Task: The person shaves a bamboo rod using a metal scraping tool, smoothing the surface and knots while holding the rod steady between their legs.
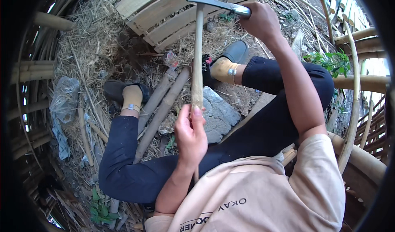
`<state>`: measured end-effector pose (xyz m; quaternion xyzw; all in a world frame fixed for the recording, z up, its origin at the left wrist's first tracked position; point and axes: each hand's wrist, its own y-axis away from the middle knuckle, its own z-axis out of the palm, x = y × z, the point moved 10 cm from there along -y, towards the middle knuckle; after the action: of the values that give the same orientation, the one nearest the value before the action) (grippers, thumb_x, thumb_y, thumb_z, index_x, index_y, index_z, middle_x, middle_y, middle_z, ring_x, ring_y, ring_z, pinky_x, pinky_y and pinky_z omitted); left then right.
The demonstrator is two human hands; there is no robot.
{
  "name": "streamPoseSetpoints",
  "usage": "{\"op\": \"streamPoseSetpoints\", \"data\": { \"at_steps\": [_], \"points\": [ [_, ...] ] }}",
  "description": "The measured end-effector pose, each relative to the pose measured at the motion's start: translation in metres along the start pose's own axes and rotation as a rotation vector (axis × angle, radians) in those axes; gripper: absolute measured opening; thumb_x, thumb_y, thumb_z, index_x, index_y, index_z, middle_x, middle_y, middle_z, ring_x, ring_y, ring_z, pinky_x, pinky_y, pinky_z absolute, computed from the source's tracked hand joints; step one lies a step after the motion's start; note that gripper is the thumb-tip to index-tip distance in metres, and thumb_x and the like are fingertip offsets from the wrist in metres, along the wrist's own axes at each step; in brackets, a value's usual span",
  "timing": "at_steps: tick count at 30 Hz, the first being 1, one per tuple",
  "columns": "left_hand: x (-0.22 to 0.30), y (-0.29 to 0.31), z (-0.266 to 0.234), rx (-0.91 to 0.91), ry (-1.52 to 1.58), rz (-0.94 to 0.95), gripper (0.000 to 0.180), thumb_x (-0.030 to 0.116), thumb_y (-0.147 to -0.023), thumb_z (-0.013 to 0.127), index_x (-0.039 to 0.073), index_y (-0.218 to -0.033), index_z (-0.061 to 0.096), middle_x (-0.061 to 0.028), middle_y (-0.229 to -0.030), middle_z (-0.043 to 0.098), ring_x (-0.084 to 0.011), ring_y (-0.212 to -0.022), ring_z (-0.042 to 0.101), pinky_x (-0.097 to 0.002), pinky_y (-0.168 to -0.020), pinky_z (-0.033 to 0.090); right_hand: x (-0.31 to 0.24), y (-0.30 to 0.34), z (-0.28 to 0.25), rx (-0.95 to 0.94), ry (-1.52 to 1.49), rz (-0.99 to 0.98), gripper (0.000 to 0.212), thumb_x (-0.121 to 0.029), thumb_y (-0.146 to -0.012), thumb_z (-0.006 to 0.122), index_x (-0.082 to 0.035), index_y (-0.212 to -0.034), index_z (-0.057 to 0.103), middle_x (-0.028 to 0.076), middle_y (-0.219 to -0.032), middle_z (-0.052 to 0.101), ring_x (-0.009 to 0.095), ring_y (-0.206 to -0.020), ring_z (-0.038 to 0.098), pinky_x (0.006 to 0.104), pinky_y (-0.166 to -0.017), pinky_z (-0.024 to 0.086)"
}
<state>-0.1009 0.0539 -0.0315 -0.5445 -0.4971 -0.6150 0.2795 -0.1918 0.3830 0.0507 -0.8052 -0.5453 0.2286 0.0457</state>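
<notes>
My left hand (pixel 191 137) is closed round a pale wooden stick (pixel 198 75), its thumb lying along the wood. The stick points away from me, thinner at its far end, and its lower end shows below my hand. My right hand (pixel 261 22), farther off, grips a knife-like metal tool (pixel 218 4) by its right end. That tool has a long flat grey part and a round silver collar beside my fingers. Its flat part crosses the stick near the far tip; I cannot tell whether the two are joined. What my right fingers wrap is partly hidden.
Between my feet lie bamboo poles (pixel 164 104) and a grey rock (pixel 218 114). A slatted wooden panel (pixel 164 16) is ahead. Left are dry straw (pixel 90 38) and a clear plastic bag (pixel 65 98). Bamboo rails (pixel 362 82) stand at my right.
</notes>
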Motion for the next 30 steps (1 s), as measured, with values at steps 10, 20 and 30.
{"op": "streamPoseSetpoints", "data": {
  "at_steps": [10, 20, 30],
  "points": [
    [0.017, -0.012, -0.015, 0.022, 0.192, -0.087, 0.029, 0.031, -0.11, 0.046, 0.005, -0.108, 0.056, 0.008, -0.066, 0.038, 0.002, -0.051, 0.03, -0.0172, -0.043, 0.023, -0.023, 0.019, -0.001, -0.026, -0.235, -0.053, 0.028, -0.018, -0.076, 0.073, -0.014, -0.103, 0.079, 0.019, -0.085, 0.073, 0.037, -0.082, 0.071, 0.0447, -0.079, 0.058],
    [0.009, -0.003, 0.003, 0.032, -0.11, 0.068, 0.028, 0.028, -0.11, 0.046, 0.003, -0.101, 0.055, 0.008, -0.065, 0.04, 0.0005, -0.053, 0.032, -0.021, -0.046, 0.023, -0.061, 0.052, 0.035, -0.399, -0.069, -0.138, 0.02, -0.012, -0.071, 0.071, -0.008, -0.089, 0.077, 0.016, -0.079, 0.073, 0.034, -0.074, 0.072, 0.0438, -0.075, 0.059],
    [0.006, 0.014, 0.011, 0.024, -0.178, 0.061, 0.028, 0.027, -0.11, 0.045, 0.002, -0.1, 0.054, 0.0066, -0.065, 0.041, 0.0003, -0.054, 0.034, -0.0205, -0.047, 0.025, -0.014, 0.008, 0.034, -0.204, -0.122, 0.0, 0.021, -0.019, -0.08, 0.074, -0.002, -0.091, 0.077, 0.023, -0.082, 0.071, 0.04, -0.079, 0.07, 0.045, -0.078, 0.057]
  ]
}}
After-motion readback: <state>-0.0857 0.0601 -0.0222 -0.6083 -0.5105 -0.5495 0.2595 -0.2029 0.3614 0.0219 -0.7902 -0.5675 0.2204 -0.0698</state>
